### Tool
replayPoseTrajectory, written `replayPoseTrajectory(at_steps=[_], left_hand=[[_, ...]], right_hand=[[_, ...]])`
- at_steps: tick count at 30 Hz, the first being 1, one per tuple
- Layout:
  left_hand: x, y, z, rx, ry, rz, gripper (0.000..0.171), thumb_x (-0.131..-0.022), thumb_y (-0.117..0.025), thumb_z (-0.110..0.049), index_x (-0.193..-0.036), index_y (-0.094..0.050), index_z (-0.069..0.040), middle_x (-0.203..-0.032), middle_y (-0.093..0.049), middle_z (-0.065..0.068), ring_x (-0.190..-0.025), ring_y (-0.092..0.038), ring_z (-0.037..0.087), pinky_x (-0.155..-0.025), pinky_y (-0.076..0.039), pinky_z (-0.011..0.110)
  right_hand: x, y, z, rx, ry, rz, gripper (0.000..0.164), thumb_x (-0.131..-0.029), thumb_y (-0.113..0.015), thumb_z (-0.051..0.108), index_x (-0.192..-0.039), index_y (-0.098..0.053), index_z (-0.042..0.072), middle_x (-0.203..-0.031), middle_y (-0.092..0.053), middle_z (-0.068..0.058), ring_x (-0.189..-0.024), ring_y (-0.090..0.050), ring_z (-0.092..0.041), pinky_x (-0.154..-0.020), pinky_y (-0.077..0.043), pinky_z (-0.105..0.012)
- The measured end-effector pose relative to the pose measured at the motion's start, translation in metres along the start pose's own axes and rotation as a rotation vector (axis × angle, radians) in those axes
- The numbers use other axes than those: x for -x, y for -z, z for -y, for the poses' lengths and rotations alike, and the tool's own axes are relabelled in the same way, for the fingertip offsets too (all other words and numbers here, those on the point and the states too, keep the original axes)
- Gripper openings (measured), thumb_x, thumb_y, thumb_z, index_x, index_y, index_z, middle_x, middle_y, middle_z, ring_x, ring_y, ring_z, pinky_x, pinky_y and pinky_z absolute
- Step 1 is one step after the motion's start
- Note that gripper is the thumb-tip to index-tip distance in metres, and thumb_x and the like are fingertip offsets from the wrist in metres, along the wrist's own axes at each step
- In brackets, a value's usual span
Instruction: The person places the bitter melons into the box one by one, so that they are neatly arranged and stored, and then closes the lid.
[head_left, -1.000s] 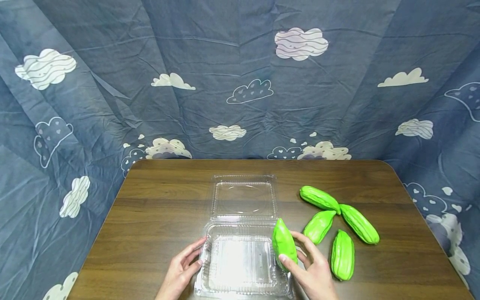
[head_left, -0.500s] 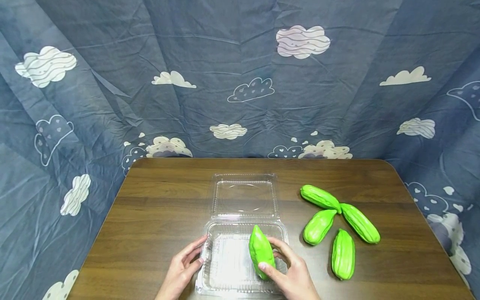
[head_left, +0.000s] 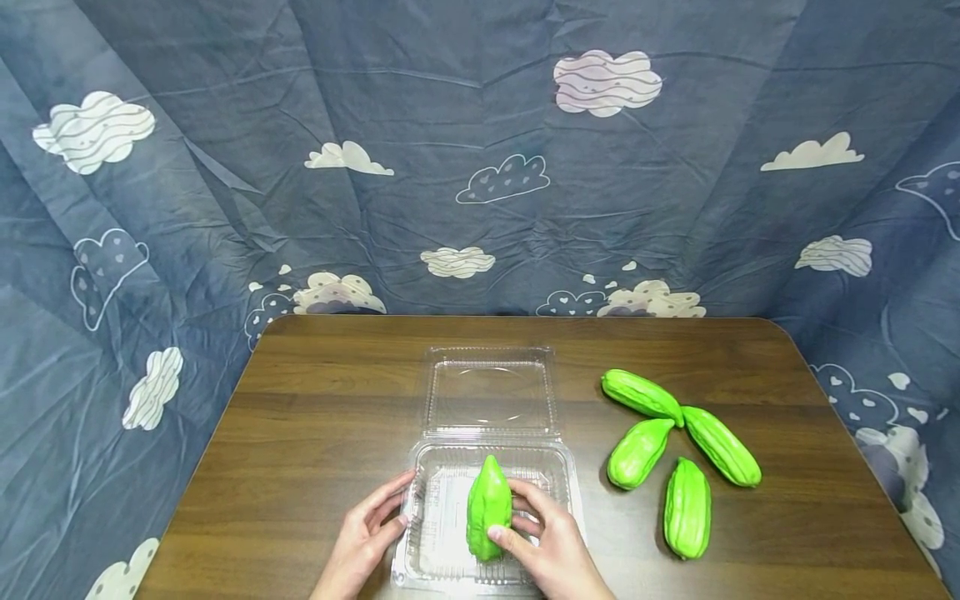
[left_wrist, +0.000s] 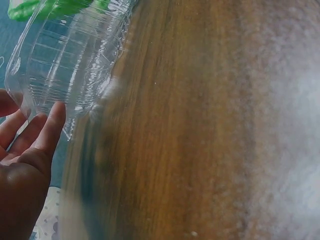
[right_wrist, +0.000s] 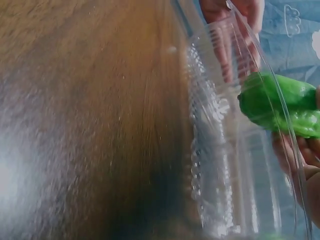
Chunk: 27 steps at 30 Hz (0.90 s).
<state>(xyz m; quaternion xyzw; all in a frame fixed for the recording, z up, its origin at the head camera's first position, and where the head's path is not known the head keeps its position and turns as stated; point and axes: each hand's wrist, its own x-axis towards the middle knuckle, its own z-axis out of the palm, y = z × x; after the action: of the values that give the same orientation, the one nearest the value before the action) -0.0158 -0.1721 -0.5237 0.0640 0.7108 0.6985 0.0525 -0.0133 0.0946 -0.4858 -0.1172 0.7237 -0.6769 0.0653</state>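
A clear plastic clamshell container [head_left: 442, 546] lies on the table with its lid [head_left: 487, 396] folded back behind it. My right hand [head_left: 551, 537] holds a green, ridged bitter melon [head_left: 489, 508] between thumb and fingers, its pointed end facing away. In the head view the melon overlaps the middle of the container's base; the right wrist view shows the melon [right_wrist: 277, 102] behind the clear wall. My left hand [head_left: 367, 533] touches the container's left side. Its fingers [left_wrist: 52, 130] lie fairly straight against the outer wall in the left wrist view.
Several more bitter melons lie on the wooden table [head_left: 315, 417] to the right: one at the back [head_left: 641, 394], one close to the container [head_left: 637, 454], one nearer the front [head_left: 686, 508] and one farther right [head_left: 722, 446]. A blue cloud-patterned curtain [head_left: 420, 208] hangs behind the table.
My right hand has carried the bitter melon leftward from the container's right edge to over its middle, turning it more upright in view. The left hand has stayed at the container's side.
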Motion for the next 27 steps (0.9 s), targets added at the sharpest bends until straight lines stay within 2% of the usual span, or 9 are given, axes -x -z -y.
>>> replayPoseTrajectory(at_steps=[3, 8, 13, 19, 22, 27], left_hand=[[0.000, 0.000, -0.001, 0.007, 0.011, -0.011, 0.053, -0.086, -0.060, 0.010, -0.137, -0.052, 0.003, -0.144, -0.048, 0.020, -0.122, -0.055, 0.023, -0.098, -0.045, 0.022], [-0.001, -0.001, 0.000, 0.010, -0.026, 0.005, 0.052, -0.086, -0.059, 0.011, -0.137, -0.051, 0.005, -0.143, -0.047, 0.024, -0.121, -0.056, 0.028, -0.096, -0.047, 0.023], [-0.001, -0.002, -0.001, 0.023, -0.022, 0.001, 0.052, -0.086, -0.060, 0.010, -0.137, -0.052, 0.004, -0.143, -0.047, 0.024, -0.121, -0.056, 0.028, -0.096, -0.047, 0.024], [-0.001, -0.002, -0.001, 0.009, -0.050, 0.017, 0.051, -0.087, -0.059, 0.011, -0.137, -0.050, 0.007, -0.143, -0.046, 0.027, -0.121, -0.056, 0.028, -0.096, -0.047, 0.023], [-0.001, -0.001, -0.001, 0.021, -0.026, 0.008, 0.053, -0.086, -0.059, 0.010, -0.138, -0.051, 0.005, -0.143, -0.046, 0.026, -0.122, -0.056, 0.029, -0.097, -0.047, 0.024], [-0.001, -0.001, 0.000, 0.028, 0.004, 0.005, 0.054, -0.086, -0.059, 0.011, -0.139, -0.050, 0.003, -0.145, -0.046, 0.023, -0.124, -0.054, 0.032, -0.098, -0.046, 0.024]], right_hand=[[-0.004, -0.006, 0.000, -0.029, -0.028, 0.031, 0.052, -0.085, -0.076, 0.009, -0.130, -0.053, -0.004, -0.113, -0.059, -0.018, -0.101, -0.064, -0.019, -0.089, -0.054, -0.031], [-0.010, -0.016, -0.003, -0.009, -0.043, 0.075, 0.053, -0.087, -0.074, 0.012, -0.132, -0.051, -0.007, -0.111, -0.059, -0.019, -0.095, -0.064, -0.022, -0.084, -0.056, -0.030], [-0.016, -0.022, -0.008, -0.011, -0.116, 0.119, 0.052, -0.090, -0.070, 0.011, -0.134, -0.049, -0.008, -0.106, -0.064, -0.017, -0.086, -0.067, -0.020, -0.076, -0.058, -0.028], [-0.023, -0.026, -0.011, 0.097, -0.127, 0.131, 0.051, -0.090, -0.071, 0.014, -0.134, -0.051, -0.003, -0.114, -0.065, -0.015, -0.091, -0.067, -0.022, -0.077, -0.056, -0.026], [-0.026, -0.028, -0.011, 0.134, -0.126, 0.140, 0.052, -0.090, -0.071, 0.016, -0.134, -0.050, -0.003, -0.114, -0.065, -0.015, -0.093, -0.067, -0.023, -0.079, -0.055, -0.027], [-0.031, -0.032, -0.012, 0.136, -0.142, 0.157, 0.053, -0.091, -0.070, 0.018, -0.135, -0.049, -0.001, -0.112, -0.065, -0.015, -0.090, -0.067, -0.020, -0.078, -0.055, -0.027]])
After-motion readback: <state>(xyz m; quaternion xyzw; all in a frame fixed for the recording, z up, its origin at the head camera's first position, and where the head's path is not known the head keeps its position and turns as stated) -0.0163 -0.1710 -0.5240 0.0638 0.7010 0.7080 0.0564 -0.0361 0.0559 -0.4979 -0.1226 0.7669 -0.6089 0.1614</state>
